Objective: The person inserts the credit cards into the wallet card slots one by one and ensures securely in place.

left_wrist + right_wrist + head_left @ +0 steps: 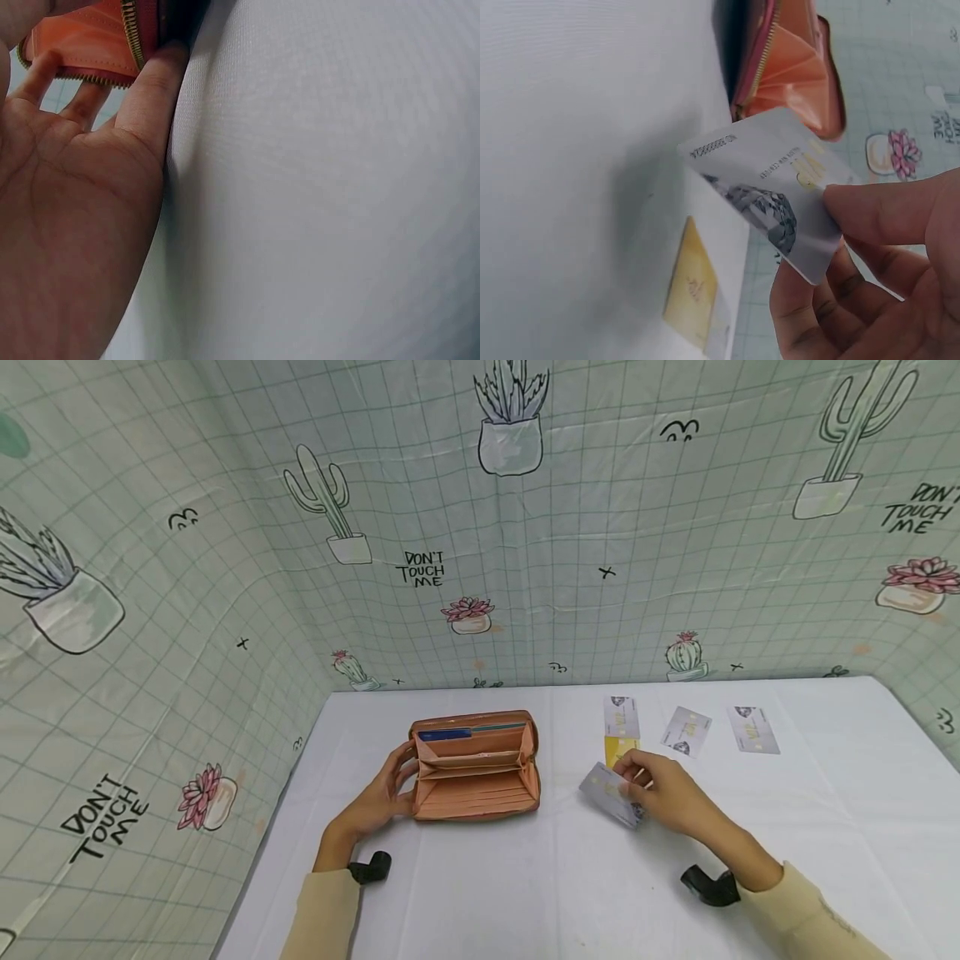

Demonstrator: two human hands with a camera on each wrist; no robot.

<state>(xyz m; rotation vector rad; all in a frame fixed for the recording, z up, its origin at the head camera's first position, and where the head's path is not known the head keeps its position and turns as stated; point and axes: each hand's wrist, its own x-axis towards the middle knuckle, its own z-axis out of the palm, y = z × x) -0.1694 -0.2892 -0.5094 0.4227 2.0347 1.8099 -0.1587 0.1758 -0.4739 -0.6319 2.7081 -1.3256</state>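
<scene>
A tan zip-around wallet lies spread wide on the white table, its pockets facing up. My left hand grips the wallet's left side, with thumb and fingers at its zipped edges in the left wrist view. Inside the back pocket a dark blue card shows. My right hand pinches a silver-grey card between thumb and fingers, raised over the table to the right of the wallet. This card carries gold lettering and a dark picture in the right wrist view. Just behind it lies a yellow card, partly covered by the hand.
Three more silver cards lie toward the back: one against the yellow card, a tilted one, and one farther right. A cactus-print cloth hangs behind the table and along its left side.
</scene>
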